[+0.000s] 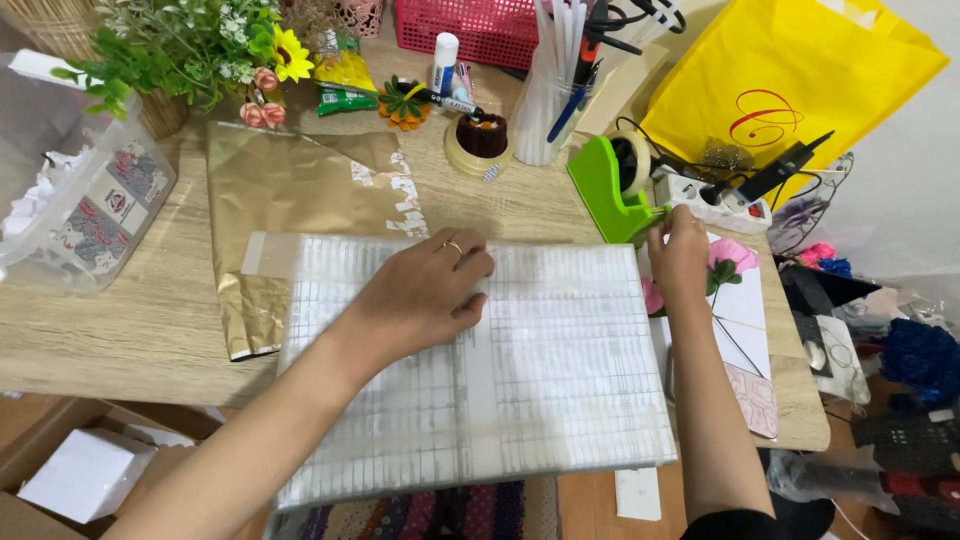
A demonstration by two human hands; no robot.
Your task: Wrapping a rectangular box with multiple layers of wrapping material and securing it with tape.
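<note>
White grid-printed wrapping sheet [520,370] overhangs the tabletop's [120,330] near edge, pinned flat under the spread left hand [425,295]. The right hand [678,250] pinches tape at the green dispenser [612,185] toward the right edge.

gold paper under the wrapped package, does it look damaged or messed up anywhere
Yes. The gold paper has a ragged white patch along its right edge, as if its surface was torn off, and its lower left end is creased. The wrapped package overhangs the table.

A home craft desk: green tape dispenser [615,185], pen cup [555,100], gold wrapping paper [290,180], artificial flowers [190,45]
</note>
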